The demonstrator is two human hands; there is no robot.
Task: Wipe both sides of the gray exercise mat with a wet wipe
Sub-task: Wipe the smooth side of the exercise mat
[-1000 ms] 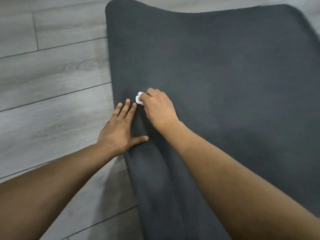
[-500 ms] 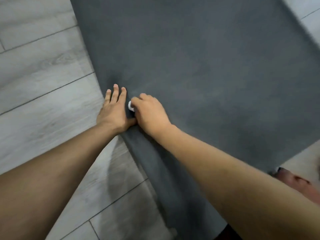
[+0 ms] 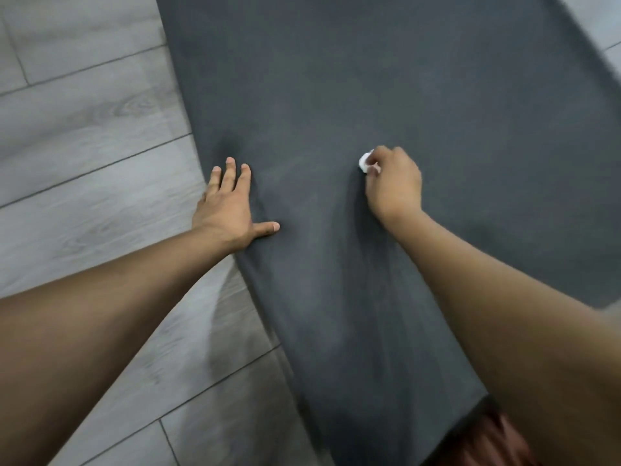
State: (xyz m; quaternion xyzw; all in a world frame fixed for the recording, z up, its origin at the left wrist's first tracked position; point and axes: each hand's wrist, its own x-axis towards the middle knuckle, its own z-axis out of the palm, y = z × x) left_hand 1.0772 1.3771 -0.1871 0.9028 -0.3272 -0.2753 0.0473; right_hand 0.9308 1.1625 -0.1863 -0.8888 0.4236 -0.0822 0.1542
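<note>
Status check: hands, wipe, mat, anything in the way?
Left hand flat, open, pinning the mat's left edge. Right hand closed on the balled wet wipe, pressed mid-mat. Mat spread on the wood floor; nothing blocking.

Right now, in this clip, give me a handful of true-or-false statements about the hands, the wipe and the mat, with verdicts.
1. The right hand holds a bunched white wet wipe against the gray mat. True.
2. The left hand lies flat with its fingers spread at the mat's left edge. True.
3. The two hands are touching each other. False: a stretch of bare mat lies between them.
4. The mat lies on a green carpet. False: it lies on a gray wood-look plank floor.
5. The left hand is closed in a grip on a second wipe. False: it is open and holds nothing.
</note>
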